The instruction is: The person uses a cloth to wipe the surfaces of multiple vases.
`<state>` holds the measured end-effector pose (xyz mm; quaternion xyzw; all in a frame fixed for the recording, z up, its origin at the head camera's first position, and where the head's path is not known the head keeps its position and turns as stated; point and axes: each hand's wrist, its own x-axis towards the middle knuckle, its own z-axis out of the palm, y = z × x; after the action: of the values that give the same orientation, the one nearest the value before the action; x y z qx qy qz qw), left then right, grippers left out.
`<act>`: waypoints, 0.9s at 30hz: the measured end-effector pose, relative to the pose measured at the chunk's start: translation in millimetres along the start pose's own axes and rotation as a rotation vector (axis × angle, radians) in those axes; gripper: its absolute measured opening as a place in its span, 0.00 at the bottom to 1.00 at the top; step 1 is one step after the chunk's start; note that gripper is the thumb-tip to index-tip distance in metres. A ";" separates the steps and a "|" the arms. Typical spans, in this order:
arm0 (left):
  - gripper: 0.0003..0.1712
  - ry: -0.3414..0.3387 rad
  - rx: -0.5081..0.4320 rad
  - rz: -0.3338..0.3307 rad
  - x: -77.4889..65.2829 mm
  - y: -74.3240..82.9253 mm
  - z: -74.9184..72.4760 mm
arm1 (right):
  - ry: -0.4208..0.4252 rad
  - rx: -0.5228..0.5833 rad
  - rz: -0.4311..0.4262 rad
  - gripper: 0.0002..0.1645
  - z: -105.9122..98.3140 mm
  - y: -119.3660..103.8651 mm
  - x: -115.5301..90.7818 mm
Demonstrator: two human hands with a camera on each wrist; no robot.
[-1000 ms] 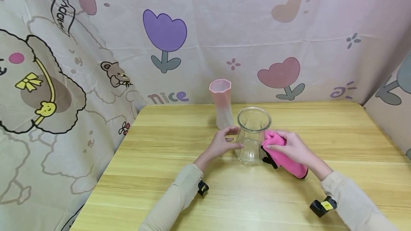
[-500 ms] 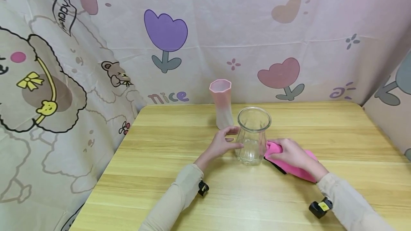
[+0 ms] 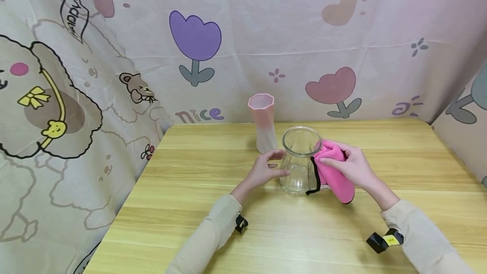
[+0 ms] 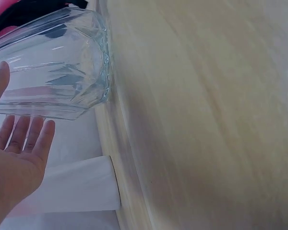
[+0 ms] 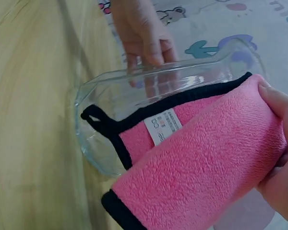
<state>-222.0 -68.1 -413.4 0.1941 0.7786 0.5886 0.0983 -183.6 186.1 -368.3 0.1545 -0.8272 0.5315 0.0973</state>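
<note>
A clear glass vase (image 3: pixel 298 176) stands upright on the table. My left hand (image 3: pixel 264 168) holds its left side, thumb in front and fingers behind; in the left wrist view, the thumb and fingertips (image 4: pixel 44 136) lie at the glass. My right hand (image 3: pixel 351 166) grips a folded pink towel (image 3: pixel 336 176) against the vase's right side, just below the rim. Black edging, a hanging loop and a white label (image 5: pixel 162 126) show on the towel in the right wrist view. Part of the right fingers is hidden behind the cloth.
Behind and left of the glass vase stands a pink and white vase (image 3: pixel 263 124), close to my left fingers. The wooden table (image 3: pixel 198 164) reaches back to a patterned cloth backdrop (image 3: pixel 243 75). Another cloth side hangs at the left.
My right hand first slid the towel down and to the right, then brought it up near the vase's rim. My left hand and the glass vase stay in place.
</note>
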 end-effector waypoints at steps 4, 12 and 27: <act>0.36 0.007 0.033 0.011 2.3 -7.8 0.2 | 0.049 0.073 0.002 0.31 -7.3 -4.4 -2.2; 0.42 0.094 0.265 0.042 -10.9 6.5 16.0 | 0.098 0.104 0.047 0.32 -20.8 5.2 -8.4; 0.61 0.496 0.409 -0.095 -10.0 18.8 73.4 | 0.078 0.090 0.049 0.32 -14.9 11.6 -7.3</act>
<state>-181.4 -3.4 -417.3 0.0242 0.8890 0.4443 -0.1081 -181.0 205.3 -374.4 0.1175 -0.8017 0.5758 0.1094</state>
